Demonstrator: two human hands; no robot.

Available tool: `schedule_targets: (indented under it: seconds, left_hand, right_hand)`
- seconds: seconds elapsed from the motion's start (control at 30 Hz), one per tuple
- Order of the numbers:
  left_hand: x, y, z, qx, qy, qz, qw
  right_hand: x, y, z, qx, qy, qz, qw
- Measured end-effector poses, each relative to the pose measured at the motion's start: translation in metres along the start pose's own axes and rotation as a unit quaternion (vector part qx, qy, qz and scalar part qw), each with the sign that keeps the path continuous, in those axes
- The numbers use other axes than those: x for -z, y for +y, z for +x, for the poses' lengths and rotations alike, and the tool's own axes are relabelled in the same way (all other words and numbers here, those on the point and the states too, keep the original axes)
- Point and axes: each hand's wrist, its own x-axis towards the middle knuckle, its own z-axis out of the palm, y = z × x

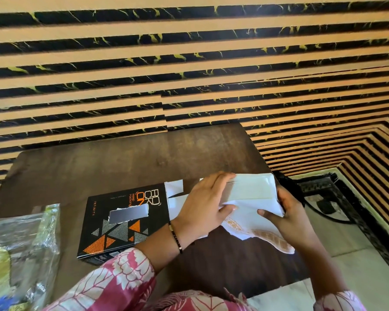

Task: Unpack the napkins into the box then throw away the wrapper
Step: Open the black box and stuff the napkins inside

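A black box [126, 221] with orange and grey triangles lies flat on the dark wooden table [112, 162], its white end flaps [174, 194] open toward the right. Just right of that open end I hold a white stack of napkins [249, 189]. My left hand [202, 205] grips the stack's left side, thumb underneath. My right hand [285, 212] holds its right end and lower edge. Loose white napkins with an orange pattern [263, 236] hang below the stack. A clear crinkled plastic wrapper [32, 239] lies at the table's left front.
The table backs onto a wall of striped tan and black slats. To the right the floor drops away with a patterned rug [346, 207] and a dark cable [294, 187]. A white paper piece [281, 295] lies near my lap.
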Motion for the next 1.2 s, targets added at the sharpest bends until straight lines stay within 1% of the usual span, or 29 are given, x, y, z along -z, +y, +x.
schedule_targets:
  seconds: [0.13,0.23,0.43,0.73,0.9,1.0,1.13,1.2]
  left_hand:
    - [0.002,-0.003,-0.001,-0.047,0.021,0.043,0.998]
    - [0.0,-0.006,0.0,-0.038,0.004,0.07,0.997]
    - [0.004,-0.004,-0.001,-0.005,-0.017,0.039,0.999]
    - [0.012,-0.004,-0.001,0.001,-0.034,0.035,0.999]
    - [0.013,-0.008,-0.001,-0.02,-0.025,0.045,0.998]
    - [0.014,-0.009,-0.002,-0.042,-0.024,0.041,0.998]
    - [0.015,-0.009,-0.003,-0.051,-0.05,0.023,0.997]
    - [0.016,-0.006,-0.002,-0.057,-0.065,0.01,0.996]
  right_hand:
    - [0.0,-0.001,-0.001,0.006,-0.001,0.027,1.0]
    - [0.001,-0.003,-0.001,0.012,-0.012,0.024,1.0]
    - [0.0,-0.008,-0.003,0.024,-0.029,0.023,0.999]
    - [-0.001,-0.006,-0.002,0.038,-0.042,0.023,0.998]
    - [0.0,-0.004,-0.001,0.033,-0.061,0.015,0.998]
    - [0.0,-0.007,-0.001,0.025,-0.071,0.034,0.997]
    - [0.002,-0.01,0.002,0.019,-0.102,0.044,0.994]
    - [0.003,-0.009,0.005,0.019,-0.117,0.026,0.993]
